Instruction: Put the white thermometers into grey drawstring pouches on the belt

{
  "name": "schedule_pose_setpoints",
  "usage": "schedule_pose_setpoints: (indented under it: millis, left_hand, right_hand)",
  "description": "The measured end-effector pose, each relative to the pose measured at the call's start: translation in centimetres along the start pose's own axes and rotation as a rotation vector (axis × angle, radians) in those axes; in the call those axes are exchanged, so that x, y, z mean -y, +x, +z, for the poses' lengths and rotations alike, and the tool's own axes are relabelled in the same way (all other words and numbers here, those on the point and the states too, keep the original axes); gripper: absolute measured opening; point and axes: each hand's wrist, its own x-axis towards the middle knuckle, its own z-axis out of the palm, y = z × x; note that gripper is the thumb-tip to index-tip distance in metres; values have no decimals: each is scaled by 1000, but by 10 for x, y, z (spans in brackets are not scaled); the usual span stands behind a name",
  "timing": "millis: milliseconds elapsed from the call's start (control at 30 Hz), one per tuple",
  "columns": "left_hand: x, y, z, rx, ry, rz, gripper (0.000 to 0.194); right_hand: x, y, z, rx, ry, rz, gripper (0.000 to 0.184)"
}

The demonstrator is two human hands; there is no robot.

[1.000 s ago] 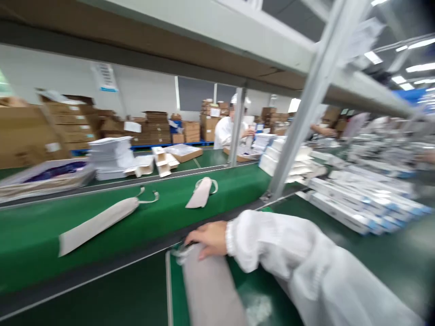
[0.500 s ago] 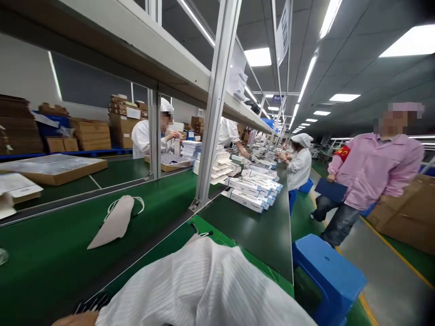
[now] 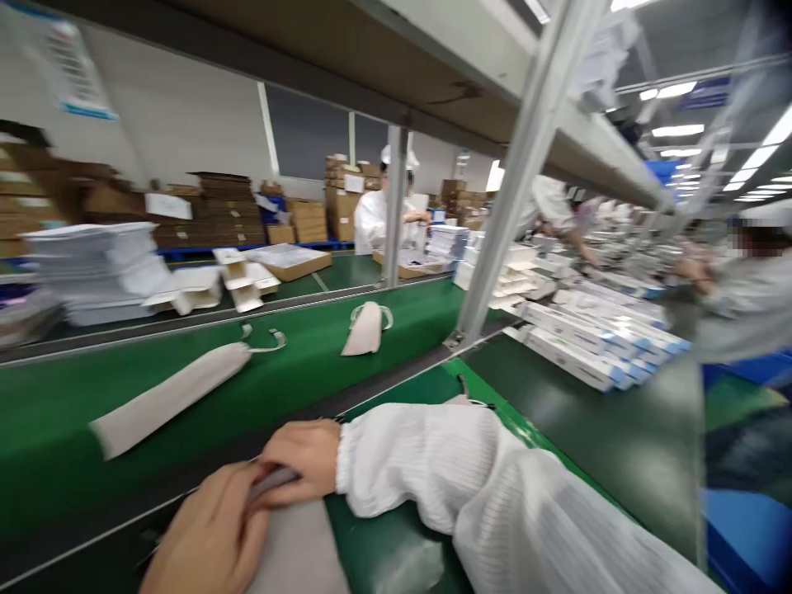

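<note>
A beige fabric pouch [image 3: 301, 549] lies at the front edge of the bench, running out of the bottom of the view. My right hand [image 3: 306, 462] is closed on its upper end, where a greyish fold shows between the fingers. Against it, my left hand [image 3: 207, 528] is closed on the same end, slightly blurred. On the green belt beyond lie a long beige drawstring pouch [image 3: 176, 396] and a shorter drawstring pouch [image 3: 364, 330]. Cords and a bit of another pouch [image 3: 461, 399] show behind my right sleeve.
A metal post [image 3: 513, 181] rises at the belt's edge beneath an overhead shelf. White boxes [image 3: 572, 355] are piled on the right bench. Paper stacks [image 3: 92, 268] and open cartons [image 3: 238, 280] line the far side. Co-workers [image 3: 377, 210] stand beyond; a blue stool [image 3: 746, 536] is at lower right.
The view has swung left. Both my hands now show together on a pouch, where earlier only part of one hand and a sleeve were visible. The person in pink has left view.
</note>
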Motion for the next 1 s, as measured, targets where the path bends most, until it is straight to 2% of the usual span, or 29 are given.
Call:
schedule_pose_setpoints:
  millis: [167, 267, 433, 800, 1000]
  left_hand:
    - [-24, 8, -20, 130, -30, -98, 13]
    - [-27, 8, -23, 191, -62, -149, 10]
    - [-30, 6, -27, 206, -66, -192, 14]
    - [-20, 1, -17, 162, 23, -128, 15]
    - [-12, 2, -21, 233, -20, -65, 13]
  right_hand:
    - [2, -9, 3, -71, 70, -57, 22]
    - [3, -11, 3, -73, 127, -63, 16]
    - [12, -12, -1, -51, 156, -66, 5]
    - [9, -14, 8, 35, 284, -48, 16]
    - [12, -11, 2, 69, 229, -41, 17]
